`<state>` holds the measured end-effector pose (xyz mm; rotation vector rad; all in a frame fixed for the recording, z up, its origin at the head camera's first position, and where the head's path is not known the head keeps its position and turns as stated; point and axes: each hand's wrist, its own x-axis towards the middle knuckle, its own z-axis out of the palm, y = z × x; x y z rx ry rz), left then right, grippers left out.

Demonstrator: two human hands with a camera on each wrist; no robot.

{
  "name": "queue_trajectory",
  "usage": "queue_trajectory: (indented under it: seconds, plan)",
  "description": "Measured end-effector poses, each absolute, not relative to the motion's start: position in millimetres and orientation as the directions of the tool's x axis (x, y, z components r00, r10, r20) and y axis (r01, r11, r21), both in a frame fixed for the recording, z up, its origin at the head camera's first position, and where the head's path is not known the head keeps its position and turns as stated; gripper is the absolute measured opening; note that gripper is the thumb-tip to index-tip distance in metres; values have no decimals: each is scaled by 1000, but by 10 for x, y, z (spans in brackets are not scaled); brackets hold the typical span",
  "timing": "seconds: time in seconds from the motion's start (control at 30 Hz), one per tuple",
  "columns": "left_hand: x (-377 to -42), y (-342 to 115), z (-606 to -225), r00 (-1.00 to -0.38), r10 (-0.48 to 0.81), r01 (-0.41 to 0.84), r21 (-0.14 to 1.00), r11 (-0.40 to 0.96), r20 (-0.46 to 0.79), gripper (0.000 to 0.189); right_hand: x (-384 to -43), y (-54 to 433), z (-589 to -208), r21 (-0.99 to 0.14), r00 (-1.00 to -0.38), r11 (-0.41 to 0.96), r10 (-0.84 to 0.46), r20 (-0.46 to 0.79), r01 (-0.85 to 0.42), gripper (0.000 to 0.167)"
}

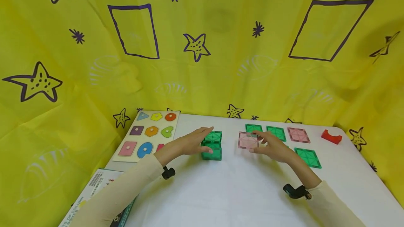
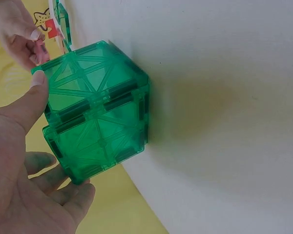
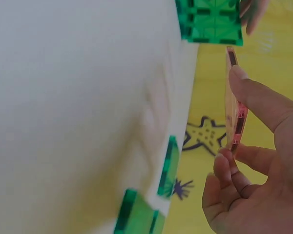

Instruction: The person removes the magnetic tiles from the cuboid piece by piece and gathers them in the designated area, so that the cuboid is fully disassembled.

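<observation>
A box of translucent green magnetic tiles (image 1: 212, 154) stands on the white table. My left hand (image 1: 193, 143) holds it from the left side; in the left wrist view the thumb (image 2: 38, 85) touches one edge and the fingers rest at the opposite corner. To its right, my right hand (image 1: 274, 147) pinches a pink magnetic tile (image 1: 248, 140) between thumb and fingers. That pink tile appears edge-on in the right wrist view, raised off the table and apart from the green box.
Several green tiles (image 1: 276, 133), another pink tile (image 1: 298, 135) and a red curved block (image 1: 331, 137) lie at the right. A shape puzzle board (image 1: 147, 123) lies at the back left, a printed box (image 1: 94, 186) nearer. A yellow curtain (image 1: 221, 80) hangs behind.
</observation>
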<state>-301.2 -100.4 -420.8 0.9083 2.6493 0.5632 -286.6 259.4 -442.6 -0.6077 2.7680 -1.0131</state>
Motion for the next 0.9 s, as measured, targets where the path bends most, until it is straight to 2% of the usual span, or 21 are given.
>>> queue_trajectory:
  seconds: [0.33,0.63,0.9]
  plan:
    - [-3025,-1013,-4237,-763,635,534,436,725,-122,88,-2810,2814,-4539,-580,-924,756,-381,-13,-303,78]
    - [-3013,-1007,-4224,-756,644,542,440,716,-116,88,-2848,2805,-4582,-473,-937,831,-348,-31,-293,80]
    - [-3005,-1002,-4216,-763,634,535,427,729,-126,87,-2903,2745,-4583,-404,-937,876,-332,-105,-265,84]
